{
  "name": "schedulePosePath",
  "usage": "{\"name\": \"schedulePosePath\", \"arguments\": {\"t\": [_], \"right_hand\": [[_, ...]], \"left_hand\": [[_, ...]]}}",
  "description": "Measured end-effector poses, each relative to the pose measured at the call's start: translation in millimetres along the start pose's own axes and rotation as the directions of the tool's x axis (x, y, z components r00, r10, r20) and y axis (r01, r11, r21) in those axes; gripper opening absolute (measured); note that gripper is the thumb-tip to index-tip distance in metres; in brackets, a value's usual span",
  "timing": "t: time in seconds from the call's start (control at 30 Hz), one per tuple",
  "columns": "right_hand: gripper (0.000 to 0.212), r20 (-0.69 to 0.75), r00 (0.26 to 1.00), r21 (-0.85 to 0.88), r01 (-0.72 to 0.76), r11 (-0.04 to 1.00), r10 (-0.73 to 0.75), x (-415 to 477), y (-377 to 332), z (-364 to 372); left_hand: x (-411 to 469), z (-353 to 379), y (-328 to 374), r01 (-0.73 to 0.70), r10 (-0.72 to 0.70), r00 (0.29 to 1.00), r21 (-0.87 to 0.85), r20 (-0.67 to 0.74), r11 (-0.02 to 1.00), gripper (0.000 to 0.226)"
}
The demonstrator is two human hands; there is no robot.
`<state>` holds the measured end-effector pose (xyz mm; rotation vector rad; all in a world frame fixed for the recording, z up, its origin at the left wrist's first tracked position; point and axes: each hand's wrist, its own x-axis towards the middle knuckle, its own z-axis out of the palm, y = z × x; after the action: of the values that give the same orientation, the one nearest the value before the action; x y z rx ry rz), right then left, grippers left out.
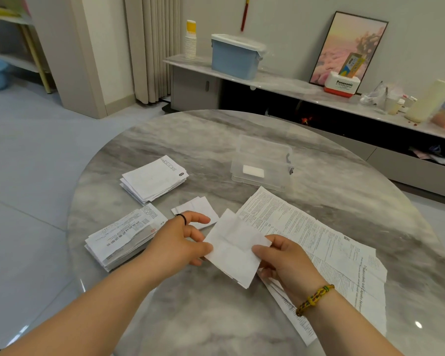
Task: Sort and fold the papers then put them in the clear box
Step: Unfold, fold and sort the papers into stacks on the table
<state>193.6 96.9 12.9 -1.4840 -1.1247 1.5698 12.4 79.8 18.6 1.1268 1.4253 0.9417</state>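
Note:
A folded white paper [235,249] is held above the table between both hands. My left hand [181,242] pinches its left edge and my right hand [283,260] pinches its right edge. Beyond it, on the round marble table [332,191], stands the clear box [263,163], open, with one small folded white paper [253,171] inside. A small folded paper [199,208] lies just past my left hand. Two stacks of folded papers lie on the left: one near [121,237], one farther back [153,179]. Large printed sheets [319,242] are spread out on the right under my right wrist.
Behind the table runs a low marble sideboard [280,83] carrying a blue lidded bin [235,56], a stack of paper cups [190,41], a framed picture [350,50] and a white and red box [342,84]. Grey tiled floor [36,150] lies to the left.

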Motion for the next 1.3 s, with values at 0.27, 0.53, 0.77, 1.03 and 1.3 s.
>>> {"name": "schedulePosePath", "arguments": {"t": [0.27,0.53,0.77,1.03,1.3], "right_hand": [[0.022,-0.047,0.994,-0.015,0.096,0.995,-0.097,6.3,-7.1,27.6],[0.033,0.091,0.979,-0.154,0.194,0.969,-0.182,38.8,-43.6,68.2],[0.026,0.316,0.924,-0.365,0.327,0.871,-0.215,64.0,-64.6,123.9],[0.018,0.473,0.875,-0.526,0.373,0.764,-0.102,79.5,-57.9,151.4],[0.035,0.469,0.878,-0.653,0.418,0.631,-0.097,79.9,-43.3,171.0]], "left_hand": [[-10.9,-29.3,3.1,-0.003,0.001,0.999,0.053,0.04,0.999,0.041],[-14.2,-116.6,-3.2,0.067,0.004,0.982,0.373,-0.187,0.925,0.059],[-12.2,-139.5,-24.6,0.188,-0.199,0.979,0.615,-0.052,0.765,0.115],[-15.6,-149.8,-24.7,0.204,-0.236,0.971,0.618,-0.031,0.759,0.122],[-10.0,-131.7,-25.2,0.163,-0.171,0.983,0.699,-0.058,0.696,0.122]]}}
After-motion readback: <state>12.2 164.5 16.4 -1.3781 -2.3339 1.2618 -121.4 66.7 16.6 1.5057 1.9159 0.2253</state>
